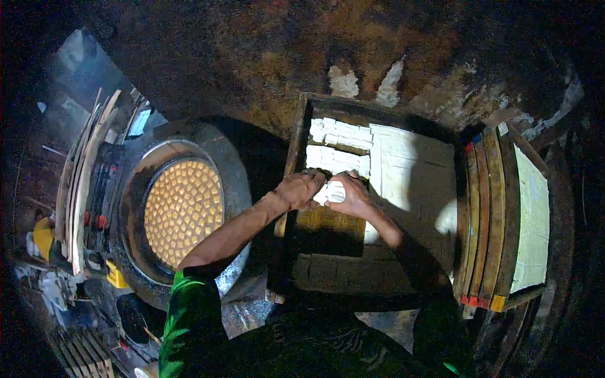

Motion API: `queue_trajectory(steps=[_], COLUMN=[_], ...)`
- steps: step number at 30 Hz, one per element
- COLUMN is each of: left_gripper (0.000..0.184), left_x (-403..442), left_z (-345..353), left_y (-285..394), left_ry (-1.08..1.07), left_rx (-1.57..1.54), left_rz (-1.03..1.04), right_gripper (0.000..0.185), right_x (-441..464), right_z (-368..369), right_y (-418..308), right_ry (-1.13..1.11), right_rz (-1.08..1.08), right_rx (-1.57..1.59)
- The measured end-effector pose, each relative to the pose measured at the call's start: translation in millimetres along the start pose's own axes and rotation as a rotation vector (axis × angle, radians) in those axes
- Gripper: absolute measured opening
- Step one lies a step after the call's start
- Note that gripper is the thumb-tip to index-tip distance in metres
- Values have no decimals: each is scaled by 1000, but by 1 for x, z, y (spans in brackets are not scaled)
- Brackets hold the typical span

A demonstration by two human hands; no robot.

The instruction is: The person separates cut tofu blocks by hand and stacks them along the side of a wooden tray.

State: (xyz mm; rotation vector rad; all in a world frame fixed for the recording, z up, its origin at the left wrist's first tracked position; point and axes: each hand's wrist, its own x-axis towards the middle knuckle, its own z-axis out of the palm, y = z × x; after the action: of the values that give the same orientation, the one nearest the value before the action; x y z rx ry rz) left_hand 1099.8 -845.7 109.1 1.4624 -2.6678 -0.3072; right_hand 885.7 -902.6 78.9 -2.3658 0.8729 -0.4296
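Together, left hand (304, 189), right hand (355, 198) grip white blocks (329, 193) (over wooden tray (295, 148)).

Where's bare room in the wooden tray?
Clearest patch: brown tray floor, partly shadowed, just below the left hand and right hand in view; tray's left wall and white blocks flank it. Crowded: the tray's right side, packed with blocks, and the pan, its middle full of golden pieces.

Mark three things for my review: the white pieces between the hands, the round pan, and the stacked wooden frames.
White pieces (330, 193): head view, on their exposed faces.
Round pan (133, 208): head view, on its bare inner wall.
Wooden frames (493, 214): head view, on one frame's side.
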Motion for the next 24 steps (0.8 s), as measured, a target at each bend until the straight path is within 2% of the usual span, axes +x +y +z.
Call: queue_trajectory(steps=[2,5,6,7,9,10,12,13,14,15,17,18,20,21,22,24], left_gripper=[65,68,68,73,78,84,89,89,91,94,92,91,86,86,82,79], left_x=[1,0,2,4,1,-3,-11,-12,-13,-14,-18,-12,-2,-3,-7,-12], left_z=[-10,2,9,15,12,10,-4,-11,-20,-29,-36,-27,-31,-27,-20,-21], left_y=[6,1,-2,-6,-8,-9,-3,-2,2,8,11,7,7,4,1,1], left_ry=[-121,-1,0,-35,-71,-46,11,8,-91,-192,-231,-267,-369,-372,-314,-256], left_rx=[-96,-29,-31,-60,-81,15,270,271,288,303,362,291,193,195,223,248], left_rz=[-141,-48,-46,-42,-36,-2,21,19,-50,-116,-120,-178,-257,-255,-232,-218], right_gripper=[60,61,71,71,85,100,102,104,111,111,103,96,92,89,82,84], right_x=[0,0,-1,-1,2,1,2,1,4,6,14,20,26,29,28,25], right_z=[0,-7,-8,-8,-10,-14,-12,-10,-18,-14,-8,-15,6,11,9,7], right_y=[4,0,-6,-10,-17,-19,-17,-16,-26,-28,-34,-46,-27,-27,-22,-18], right_ry=[162,94,-43,-43,-102,-157,-146,-143,-195,-198,-206,-263,-219,-183,-216,-215], right_rz=[-148,-118,-62,-59,-122,-131,-127,-119,-133,-128,-120,-97,-115,-133,-62,-24], right_rx=[30,-54,3,2,-152,-181,-247,-309,-306,-300,-257,-290,-249,-206,-155,-71])
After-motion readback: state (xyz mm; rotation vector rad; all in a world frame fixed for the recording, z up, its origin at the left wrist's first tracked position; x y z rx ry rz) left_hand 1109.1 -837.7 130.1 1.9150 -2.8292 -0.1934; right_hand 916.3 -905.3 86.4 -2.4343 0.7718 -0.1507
